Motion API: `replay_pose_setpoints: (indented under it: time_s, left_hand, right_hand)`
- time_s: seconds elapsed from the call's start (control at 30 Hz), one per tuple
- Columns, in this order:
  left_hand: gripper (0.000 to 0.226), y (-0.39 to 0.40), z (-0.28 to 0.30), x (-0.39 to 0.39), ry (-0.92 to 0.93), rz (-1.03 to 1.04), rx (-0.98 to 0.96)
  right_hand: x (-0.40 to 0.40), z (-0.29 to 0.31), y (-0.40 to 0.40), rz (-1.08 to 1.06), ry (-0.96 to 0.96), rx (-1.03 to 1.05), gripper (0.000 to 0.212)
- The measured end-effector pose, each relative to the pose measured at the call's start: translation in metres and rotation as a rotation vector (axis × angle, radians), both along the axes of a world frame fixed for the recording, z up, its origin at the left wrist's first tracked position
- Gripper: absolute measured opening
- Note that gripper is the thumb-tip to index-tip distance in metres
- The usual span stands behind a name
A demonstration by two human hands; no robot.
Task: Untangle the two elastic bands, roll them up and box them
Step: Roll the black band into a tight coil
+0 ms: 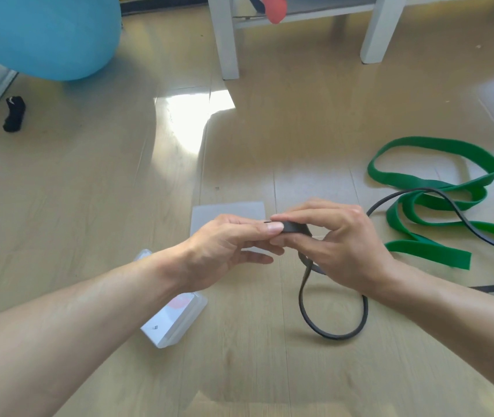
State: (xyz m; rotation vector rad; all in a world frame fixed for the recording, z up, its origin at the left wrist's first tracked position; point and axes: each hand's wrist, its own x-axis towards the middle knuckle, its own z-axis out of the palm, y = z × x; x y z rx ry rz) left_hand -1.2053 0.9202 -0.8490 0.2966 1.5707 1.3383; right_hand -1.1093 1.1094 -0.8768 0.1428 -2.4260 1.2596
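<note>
Right hand pinches small started roll of black band, fingers curled over it; left hand pinches roll's other edge with thumb and fingertips. Black tail loops on floor, crossing green band heaped right. Clear box below left forearm. Rubber likely soft, springy, prone to unwinding: grip roll's flat sides, keep tension.
</note>
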Motion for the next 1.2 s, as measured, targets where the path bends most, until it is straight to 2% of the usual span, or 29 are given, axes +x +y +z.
replay_pose_setpoints:
  time_s: [0.1, 0.17, 0.23, 0.3, 0.37, 0.43, 0.57, 0.67, 0.73, 0.83, 1.0, 1.1, 1.2]
  left_hand:
    - [0.042, 0.001, 0.001, 0.0, -0.017, -0.021, -0.032]
    - [0.037, 0.004, 0.005, 0.001, 0.092, -0.03, -0.113]
    - [0.041, 0.007, 0.008, 0.003, 0.234, 0.011, -0.205]
    - [0.044, 0.008, 0.008, 0.006, 0.326, 0.022, -0.264]
    - [0.033, 0.007, 0.008, 0.008, 0.356, -0.007, -0.276]
    - [0.024, 0.005, 0.009, 0.008, 0.351, -0.03, -0.24]
    - [0.035, 0.001, 0.008, 0.006, 0.139, -0.103, -0.065]
    - [0.044, 0.0, 0.007, 0.004, 0.033, -0.091, -0.016]
    - [0.052, 0.001, 0.008, 0.004, 0.003, -0.089, -0.031]
    - [0.043, 0.006, 0.013, 0.007, 0.078, -0.099, -0.118]
    - [0.026, 0.008, 0.013, 0.012, 0.28, -0.084, -0.193]
    - [0.022, 0.004, 0.012, 0.012, 0.23, -0.056, -0.126]
    - [0.03, 0.004, 0.014, 0.014, 0.212, -0.095, -0.1]
  right_hand:
    - [-0.003, 0.004, -0.002, -0.013, 0.012, 0.083, 0.016]
    - [-0.007, 0.006, 0.0, -0.004, 0.038, 0.243, 0.012]
    - [-0.01, 0.006, 0.001, 0.0, 0.06, 0.346, 0.009]
    - [-0.011, 0.006, -0.001, 0.014, 0.091, 0.384, 0.007]
    - [-0.009, 0.005, -0.003, 0.03, 0.122, 0.381, 0.013]
    - [-0.005, 0.002, -0.004, 0.027, 0.11, 0.303, 0.019]
    - [0.002, 0.002, -0.002, 0.0, 0.009, 0.075, 0.028]
    - [0.002, 0.008, -0.003, 0.007, -0.024, 0.026, 0.023]
    - [-0.001, 0.012, -0.003, -0.014, -0.015, 0.085, 0.015]
    - [-0.005, 0.011, -0.002, -0.004, 0.027, 0.255, 0.009]
    - [-0.006, 0.011, -0.002, 0.03, 0.058, 0.317, 0.015]
    - [-0.005, 0.013, -0.003, 0.028, 0.062, 0.293, 0.015]
    - [-0.003, 0.013, -0.004, 0.045, 0.088, 0.287, 0.019]
